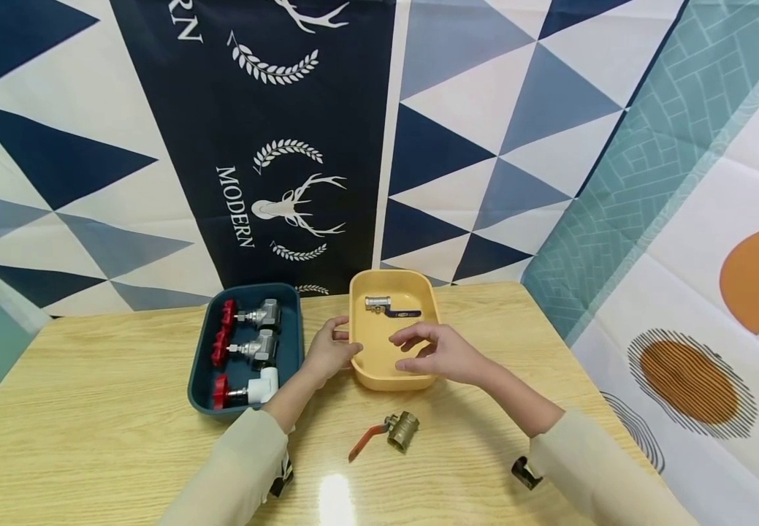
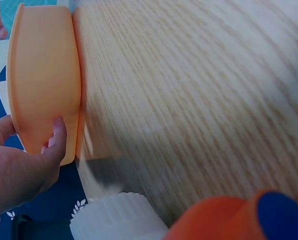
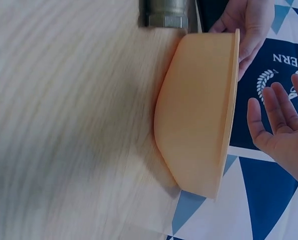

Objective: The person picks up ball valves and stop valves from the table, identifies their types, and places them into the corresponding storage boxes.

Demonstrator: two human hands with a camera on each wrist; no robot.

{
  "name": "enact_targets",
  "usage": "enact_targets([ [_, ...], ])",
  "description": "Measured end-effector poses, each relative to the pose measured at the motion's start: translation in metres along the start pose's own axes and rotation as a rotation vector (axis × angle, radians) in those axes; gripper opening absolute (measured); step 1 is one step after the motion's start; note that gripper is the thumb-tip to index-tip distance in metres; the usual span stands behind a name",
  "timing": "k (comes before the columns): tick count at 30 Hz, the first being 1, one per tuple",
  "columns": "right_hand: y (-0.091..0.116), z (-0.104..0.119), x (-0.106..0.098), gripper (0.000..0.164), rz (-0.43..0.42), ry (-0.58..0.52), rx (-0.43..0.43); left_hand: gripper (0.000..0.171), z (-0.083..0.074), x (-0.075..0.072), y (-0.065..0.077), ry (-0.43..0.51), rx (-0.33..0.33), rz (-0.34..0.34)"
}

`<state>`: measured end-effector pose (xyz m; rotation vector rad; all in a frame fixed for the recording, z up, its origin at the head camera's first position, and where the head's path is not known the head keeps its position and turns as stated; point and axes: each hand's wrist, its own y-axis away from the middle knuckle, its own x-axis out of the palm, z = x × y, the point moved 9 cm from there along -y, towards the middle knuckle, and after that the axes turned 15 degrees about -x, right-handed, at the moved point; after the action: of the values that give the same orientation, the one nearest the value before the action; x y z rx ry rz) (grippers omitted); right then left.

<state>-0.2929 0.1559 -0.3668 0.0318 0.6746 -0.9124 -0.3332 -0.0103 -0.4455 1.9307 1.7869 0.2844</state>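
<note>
A yellow bin [image 1: 366, 380] stands on the table, and in its far part lies a ball valve [image 1: 378, 302] with a blue lever. My left hand [image 1: 328, 353] grips the bin's left wall, thumb over the rim and fingers along the outside; the left wrist view shows a fingertip [image 2: 58, 122] against the outer wall. Over the near right part of the bin hovers my right hand [image 1: 443, 353], fingers loosely bent, with nothing in them. In the right wrist view its fingers [image 3: 277, 107] are spread above the rim. Before the bin lies a brass ball valve [image 1: 403, 431] with a red lever.
Left of the bin, close by my left forearm, stands a dark blue bin [image 1: 196, 394]. It holds two metal valves [image 1: 264, 349] with red handwheels and a white valve [image 1: 262, 386] with a red handwheel. A patterned cloth [image 1: 300, 146] hangs behind the wooden table [image 1: 103, 409].
</note>
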Motion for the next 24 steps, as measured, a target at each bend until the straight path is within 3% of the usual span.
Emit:
enact_targets([
  [15, 0.015, 0.015, 0.016, 0.038, 0.057, -0.046, -0.040, 0.059, 0.001, 0.000, -0.001, -0.006, 0.007, -0.003],
  [24, 0.025, 0.016, 0.031, 0.042, 0.116, -0.047, 0.000, 0.060, 0.000, -0.001, 0.000, -0.017, 0.004, -0.007],
])
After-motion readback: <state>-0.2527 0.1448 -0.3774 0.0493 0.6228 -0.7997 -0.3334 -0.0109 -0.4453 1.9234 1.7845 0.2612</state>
